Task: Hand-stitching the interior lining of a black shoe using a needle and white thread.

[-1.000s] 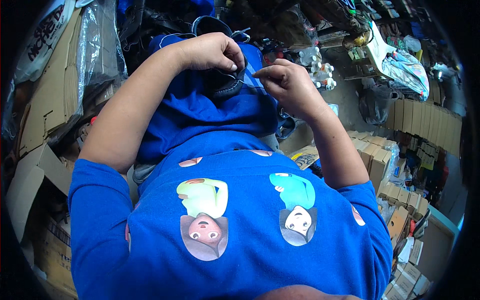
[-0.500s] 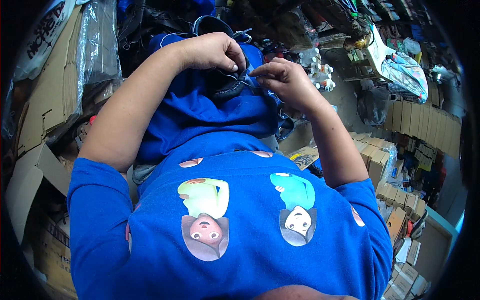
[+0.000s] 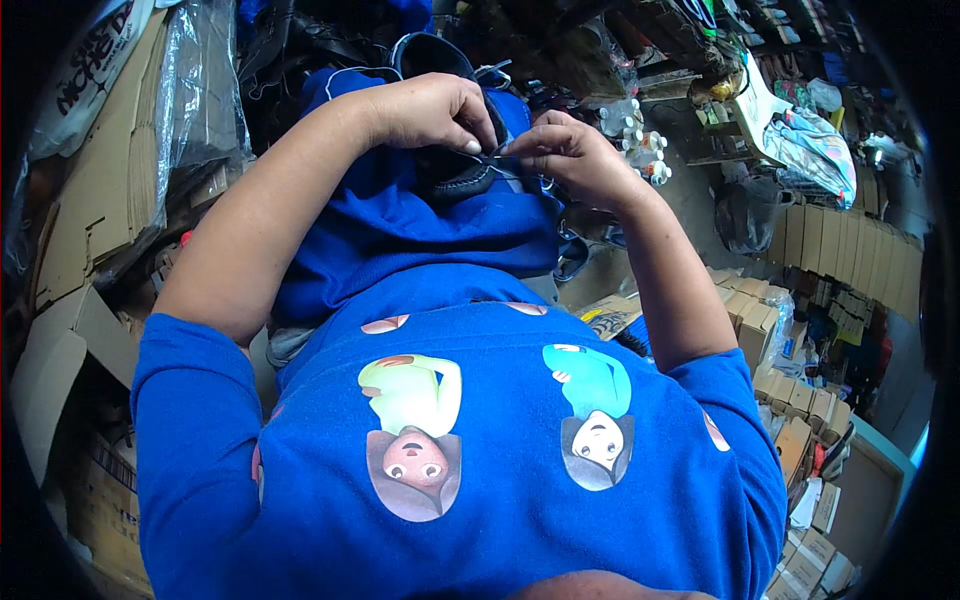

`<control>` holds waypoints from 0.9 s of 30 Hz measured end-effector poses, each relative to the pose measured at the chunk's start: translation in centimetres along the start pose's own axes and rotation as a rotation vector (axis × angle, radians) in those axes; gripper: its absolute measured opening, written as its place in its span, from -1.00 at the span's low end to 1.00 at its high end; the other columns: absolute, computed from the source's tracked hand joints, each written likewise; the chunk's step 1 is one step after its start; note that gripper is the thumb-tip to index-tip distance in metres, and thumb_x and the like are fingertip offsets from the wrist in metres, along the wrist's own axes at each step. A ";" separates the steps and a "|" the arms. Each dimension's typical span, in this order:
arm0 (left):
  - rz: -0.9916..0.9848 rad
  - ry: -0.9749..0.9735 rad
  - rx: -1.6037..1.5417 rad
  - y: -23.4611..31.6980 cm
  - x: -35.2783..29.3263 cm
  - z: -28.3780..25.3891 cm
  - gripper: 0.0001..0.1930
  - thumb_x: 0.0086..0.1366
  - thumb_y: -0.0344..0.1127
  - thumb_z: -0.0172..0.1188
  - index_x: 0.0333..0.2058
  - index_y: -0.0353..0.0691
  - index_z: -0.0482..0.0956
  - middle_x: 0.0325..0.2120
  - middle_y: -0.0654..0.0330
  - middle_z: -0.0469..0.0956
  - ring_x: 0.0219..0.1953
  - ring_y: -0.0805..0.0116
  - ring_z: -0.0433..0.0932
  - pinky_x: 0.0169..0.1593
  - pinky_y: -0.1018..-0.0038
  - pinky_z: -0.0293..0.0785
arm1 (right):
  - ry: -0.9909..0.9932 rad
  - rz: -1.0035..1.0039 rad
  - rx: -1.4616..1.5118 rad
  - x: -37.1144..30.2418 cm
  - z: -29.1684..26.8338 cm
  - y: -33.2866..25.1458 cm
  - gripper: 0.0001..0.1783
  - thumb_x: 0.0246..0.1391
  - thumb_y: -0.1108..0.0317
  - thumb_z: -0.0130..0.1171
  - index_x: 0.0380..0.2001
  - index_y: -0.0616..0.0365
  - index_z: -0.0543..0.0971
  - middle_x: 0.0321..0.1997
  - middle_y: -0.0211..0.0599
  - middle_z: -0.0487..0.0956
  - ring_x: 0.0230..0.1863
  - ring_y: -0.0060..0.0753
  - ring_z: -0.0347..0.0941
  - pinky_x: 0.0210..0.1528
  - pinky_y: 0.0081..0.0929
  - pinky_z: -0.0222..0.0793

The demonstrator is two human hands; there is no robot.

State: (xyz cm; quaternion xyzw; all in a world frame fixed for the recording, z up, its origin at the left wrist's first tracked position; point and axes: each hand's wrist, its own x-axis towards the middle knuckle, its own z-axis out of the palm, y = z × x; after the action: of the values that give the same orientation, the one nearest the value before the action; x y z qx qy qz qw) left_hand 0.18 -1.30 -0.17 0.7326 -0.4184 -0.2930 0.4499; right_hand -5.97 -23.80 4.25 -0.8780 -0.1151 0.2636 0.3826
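A dark shoe (image 3: pixel 455 183) with pale stitching along its edge rests on the blue cloth (image 3: pixel 400 225) over my lap. My left hand (image 3: pixel 435 115) is closed on the upper part of the shoe, thumb and fingers pinching its edge. Close beside it, my right hand (image 3: pixel 565 155) pinches a thin thread (image 3: pixel 512 179) at the stitched edge, fingertips nearly meeting my left thumb. Whether a needle is between those fingers is too small to tell. Past my left hand shows a dark rounded opening (image 3: pixel 430 52), with a pale cord (image 3: pixel 350 72) near it.
Flattened cardboard (image 3: pixel 110 170) and clear plastic stand at the left. Several small bottles (image 3: pixel 640 140) are on the right beyond my right hand. Stacked boxes (image 3: pixel 755 320) line the right side, with a black plastic bag (image 3: pixel 748 215) and a white chair (image 3: pixel 755 105) farther off.
My right hand has come down slightly and its fingers have closed into a pinch near the shoe's edge. My left hand has shifted a little down and right.
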 end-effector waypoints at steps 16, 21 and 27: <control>-0.079 -0.005 0.003 0.0 0.1 -0.5 -0.73 0.01 -0.51 0.31 -0.24 -0.17 0.68 -0.31 0.20 0.49 -0.21 0.33 0.52 -0.05 0.49 0.47 | 0.146 -0.425 -0.596 0.2 -0.4 -1.4 -0.83 -0.05 0.46 0.24 -0.32 0.01 0.66 -0.41 -0.26 0.47 -0.42 -0.34 0.49 -0.37 -0.44 0.44; -0.092 0.013 -0.044 0.4 -0.2 -0.3 -0.74 0.03 -0.53 0.29 -0.24 -0.18 0.68 -0.31 0.22 0.48 -0.22 0.34 0.51 -0.05 0.51 0.47 | 0.048 -0.241 -0.237 0.7 -0.3 0.0 -0.82 -0.03 0.46 0.24 -0.30 0.02 0.66 -0.39 -0.32 0.47 -0.35 -0.39 0.48 -0.29 -0.49 0.42; -0.095 0.036 -0.083 0.0 -0.9 -0.2 -0.77 0.04 -0.50 0.29 -0.26 -0.17 0.69 -0.33 0.23 0.46 -0.21 0.35 0.51 -0.05 0.51 0.45 | 0.048 -0.264 -0.392 0.6 -0.5 -2.1 -0.78 -0.08 0.47 0.26 -0.30 -0.02 0.68 -0.36 -0.27 0.50 -0.34 -0.31 0.52 -0.26 -0.42 0.45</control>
State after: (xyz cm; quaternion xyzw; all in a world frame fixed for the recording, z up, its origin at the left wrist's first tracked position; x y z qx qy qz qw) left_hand -0.04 -0.45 0.01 0.7377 -0.3624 -0.3178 0.4727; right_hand -5.19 -22.42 5.90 -0.9189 -0.2685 0.1631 0.2386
